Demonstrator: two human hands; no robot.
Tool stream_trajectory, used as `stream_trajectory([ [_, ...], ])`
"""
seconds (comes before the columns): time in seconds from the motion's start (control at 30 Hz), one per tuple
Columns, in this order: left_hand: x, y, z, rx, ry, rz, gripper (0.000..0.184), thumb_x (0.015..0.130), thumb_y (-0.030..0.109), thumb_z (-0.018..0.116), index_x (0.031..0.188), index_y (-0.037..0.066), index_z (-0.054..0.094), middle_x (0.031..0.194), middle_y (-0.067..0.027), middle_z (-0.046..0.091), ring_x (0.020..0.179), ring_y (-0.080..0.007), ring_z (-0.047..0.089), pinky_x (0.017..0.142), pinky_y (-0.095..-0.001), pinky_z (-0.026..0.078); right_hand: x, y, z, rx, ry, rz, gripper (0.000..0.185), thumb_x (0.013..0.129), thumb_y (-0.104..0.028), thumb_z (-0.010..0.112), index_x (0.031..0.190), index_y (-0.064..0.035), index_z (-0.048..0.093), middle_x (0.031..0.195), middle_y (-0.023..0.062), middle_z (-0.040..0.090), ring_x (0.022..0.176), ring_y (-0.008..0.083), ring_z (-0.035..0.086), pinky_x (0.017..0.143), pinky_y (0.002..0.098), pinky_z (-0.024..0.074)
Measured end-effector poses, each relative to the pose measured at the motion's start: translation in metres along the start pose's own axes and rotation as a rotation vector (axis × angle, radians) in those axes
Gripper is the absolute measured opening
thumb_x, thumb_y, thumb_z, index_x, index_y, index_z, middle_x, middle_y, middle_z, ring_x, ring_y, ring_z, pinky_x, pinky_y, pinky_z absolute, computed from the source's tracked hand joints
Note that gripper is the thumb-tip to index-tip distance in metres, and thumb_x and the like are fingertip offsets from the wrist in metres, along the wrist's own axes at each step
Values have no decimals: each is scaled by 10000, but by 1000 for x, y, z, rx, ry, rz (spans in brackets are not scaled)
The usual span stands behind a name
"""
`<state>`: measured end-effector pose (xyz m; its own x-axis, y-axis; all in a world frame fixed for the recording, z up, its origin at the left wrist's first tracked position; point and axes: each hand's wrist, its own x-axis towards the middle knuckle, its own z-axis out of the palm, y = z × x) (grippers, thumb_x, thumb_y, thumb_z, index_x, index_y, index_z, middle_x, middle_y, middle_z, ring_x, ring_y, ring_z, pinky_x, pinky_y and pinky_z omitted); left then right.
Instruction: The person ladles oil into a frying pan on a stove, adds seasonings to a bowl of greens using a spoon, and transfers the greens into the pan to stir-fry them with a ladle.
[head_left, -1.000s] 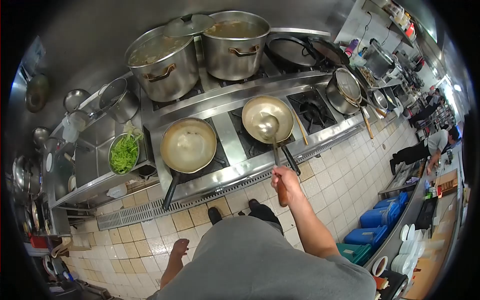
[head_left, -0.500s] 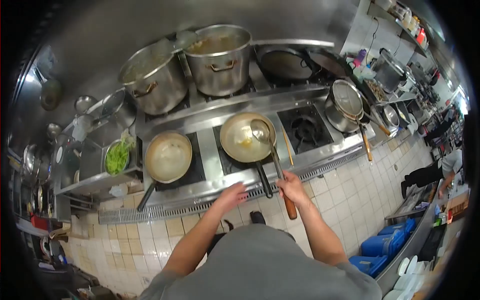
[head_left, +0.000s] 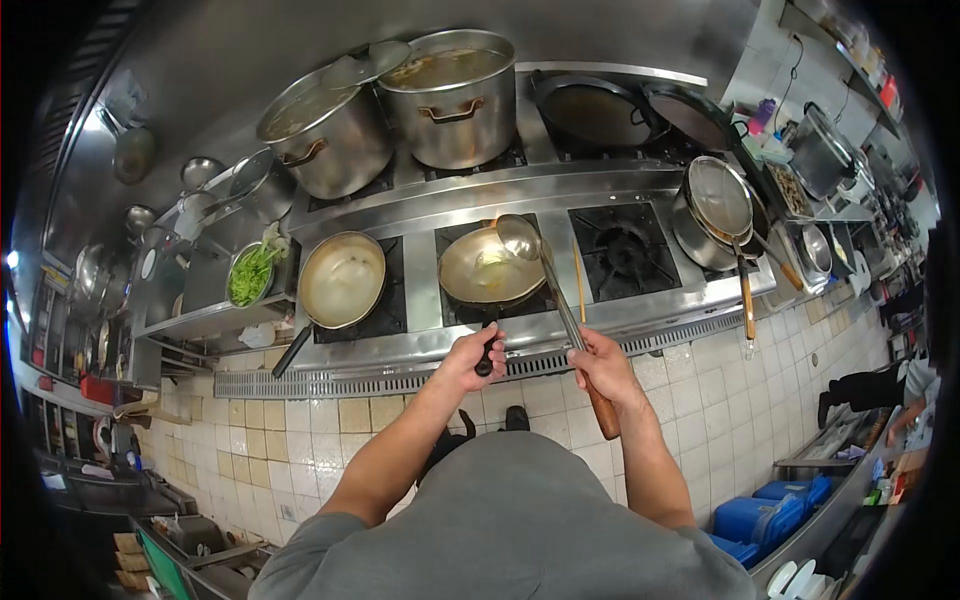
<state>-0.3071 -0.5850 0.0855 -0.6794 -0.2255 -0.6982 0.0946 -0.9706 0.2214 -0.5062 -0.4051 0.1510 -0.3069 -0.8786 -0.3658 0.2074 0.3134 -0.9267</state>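
Observation:
My left hand (head_left: 474, 358) is closed round the black handle of a frying pan (head_left: 462, 272) on the middle front burner. The pan tilts, with a little yellowish liquid on its bottom. In my right hand (head_left: 603, 364) is a long ladle (head_left: 564, 303) with a wooden grip; its metal bowl hangs over the pan's right side. A second frying pan (head_left: 342, 285) rests on the burner to the left, its handle towards me. A thin wooden stick (head_left: 578, 272) lies on the stove just right of the ladle.
Two large stockpots (head_left: 450, 120) stand at the back, beside dark woks (head_left: 592, 112). A bowl of green leaves (head_left: 250, 277) is at left. Strainers (head_left: 720, 195) sit on a pot at right, near a bare burner (head_left: 624, 250). Blue bins (head_left: 758, 510) and another person (head_left: 868, 392) are further right.
My left hand, open before, has closed on the frying pan's handle. The pan has gone from level to tilted. My right hand still holds the ladle over it.

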Motion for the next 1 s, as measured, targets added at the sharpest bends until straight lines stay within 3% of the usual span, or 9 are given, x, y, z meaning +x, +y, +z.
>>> stream_trajectory([
  [0.23,-1,-13,-39,141,-16,57,250,1041,322,547,1085,76,544,697,16,477,533,-98,421,475,-271,355,-1,-10,5,-355,2,31,392,921,-40,606,1312,-39,583,735,-11,546,514,75,497,465,250,404],
  [0.43,17,-17,-87,622,151,297,265,1038,340,548,1067,77,531,668,14,476,490,-102,422,430,-275,358,39,47,18,6,-120,119,412,911,-51,617,1316,-3,567,758,11,590,509,83,515,455,248,405],
  [0.5,29,-18,-107,775,206,403,287,1036,360,545,1049,75,519,661,14,468,469,-107,424,425,-280,378,58,65,16,-1,-61,86,436,913,-61,615,1339,11,556,783,26,620,512,86,528,457,245,412],
  [0.63,25,-9,-107,755,200,397,310,1039,361,524,980,57,506,648,3,494,470,-115,454,429,-304,407,51,47,23,-138,23,53,532,919,-66,608,1433,-1,488,785,29,622,515,87,534,459,241,420],
  [0.73,26,1,-106,810,188,370,321,1042,374,514,982,59,499,651,3,495,471,-115,453,428,-306,411,25,48,34,-198,54,92,464,920,-82,606,1377,-22,555,810,44,623,529,105,532,487,262,428],
  [0.8,29,9,-106,799,157,303,343,1046,393,503,1011,53,496,658,-1,499,469,-121,456,426,-306,418,19,55,48,165,3,202,423,928,-97,613,1335,11,568,796,37,616,525,105,526,471,272,423],
  [0.9,27,18,-92,786,129,272,375,1044,410,503,1051,36,497,666,-8,512,478,-125,474,428,-303,426,58,67,61,462,-30,275,392,930,-106,625,1291,35,568,778,35,618,527,104,533,457,278,424],
  [0.97,27,13,-96,805,152,271,386,1043,416,502,1068,31,497,672,-14,520,479,-126,481,426,-302,427,66,59,75,371,76,179,296,929,-97,621,1202,16,605,747,37,614,515,107,534,447,281,422],
  [1.0,27,14,-96,828,173,279,398,1042,422,501,1085,27,497,678,-19,528,480,-127,488,424,-301,427,71,63,74,161,151,85,264,930,-90,614,1175,7,613,747,39,615,507,107,533,443,282,420],
])
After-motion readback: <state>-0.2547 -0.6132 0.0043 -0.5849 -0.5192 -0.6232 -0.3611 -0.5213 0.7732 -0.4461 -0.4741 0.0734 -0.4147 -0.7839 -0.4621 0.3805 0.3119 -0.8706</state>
